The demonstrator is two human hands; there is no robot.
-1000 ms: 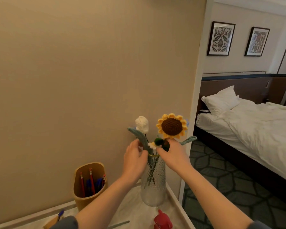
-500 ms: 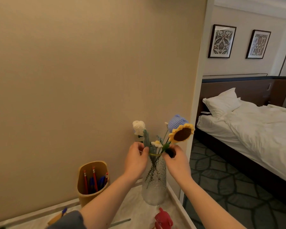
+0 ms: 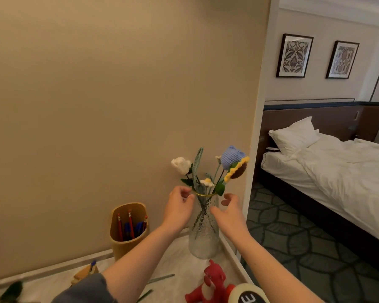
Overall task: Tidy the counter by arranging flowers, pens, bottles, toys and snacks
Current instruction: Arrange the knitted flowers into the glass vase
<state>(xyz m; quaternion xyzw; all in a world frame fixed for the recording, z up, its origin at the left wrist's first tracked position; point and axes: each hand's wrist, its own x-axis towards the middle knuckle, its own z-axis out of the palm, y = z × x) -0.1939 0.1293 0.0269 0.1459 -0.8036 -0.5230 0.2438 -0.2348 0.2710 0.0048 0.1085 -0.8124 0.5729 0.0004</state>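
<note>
A ribbed glass vase (image 3: 202,239) stands at the counter's far right corner. In it are crochet flowers: a white rose (image 3: 180,165), a blue tulip (image 3: 231,157), a sunflower (image 3: 237,169) leaning right and a small daisy (image 3: 207,182). My left hand (image 3: 178,207) hovers at the left of the vase's gold rim, fingers curled and apart, holding nothing. My right hand (image 3: 229,212) is at the right of the vase neck, open, just clear of the stems.
A tan pen holder (image 3: 128,229) with red and blue pens stands left of the vase. A red toy (image 3: 210,283) and a white cap (image 3: 247,294) lie near the front edge. Loose green stems (image 3: 160,278) lie on the marble counter (image 3: 179,259). The counter ends right beside the vase.
Both hands have let go of the flowers and drawn back from the stems. The sunflower now leans right beside the blue tulip. The camera moved closer.
</note>
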